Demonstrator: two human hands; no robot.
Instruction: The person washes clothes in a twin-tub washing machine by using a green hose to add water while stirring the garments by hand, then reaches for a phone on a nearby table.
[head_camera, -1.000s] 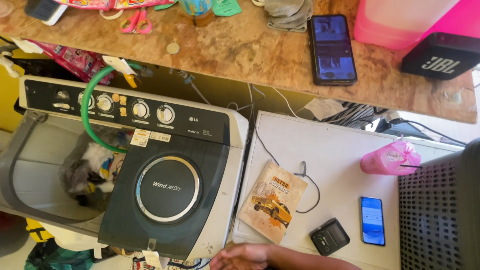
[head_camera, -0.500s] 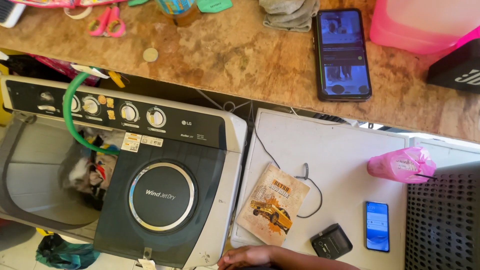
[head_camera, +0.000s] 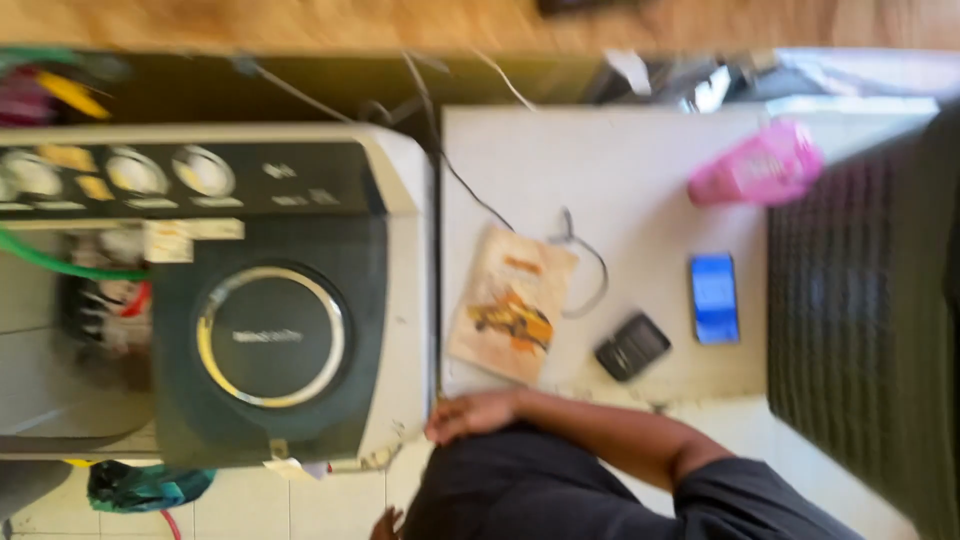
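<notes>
The picture is blurred. My right hand (head_camera: 470, 415) reaches in from the lower right on a bare forearm with a dark sleeve. Its fingers are curled with nothing in them, and it rests at the front edge of the white tabletop (head_camera: 600, 160), by the washing machine's corner. Just beyond it lies a tan booklet (head_camera: 510, 312) with an orange picture. Only some fingertips of my left hand (head_camera: 385, 522) show at the bottom edge, beside my dark clothing. The twin-tub washing machine (head_camera: 400, 300) has a dark lid with a round silver ring (head_camera: 270, 335).
On the white top lie a small black device (head_camera: 632, 346), a blue phone (head_camera: 714, 297), a pink object (head_camera: 755, 165) and a thin cable (head_camera: 590, 270). A dark grille-fronted box (head_camera: 860, 300) stands at the right. A green hose (head_camera: 60, 265) runs into the left tub, which holds laundry.
The view has dropped lower and closer, so the wooden counter has nearly left the frame. My right forearm and dark clothing now show far more, the hand still at the tabletop's front edge.
</notes>
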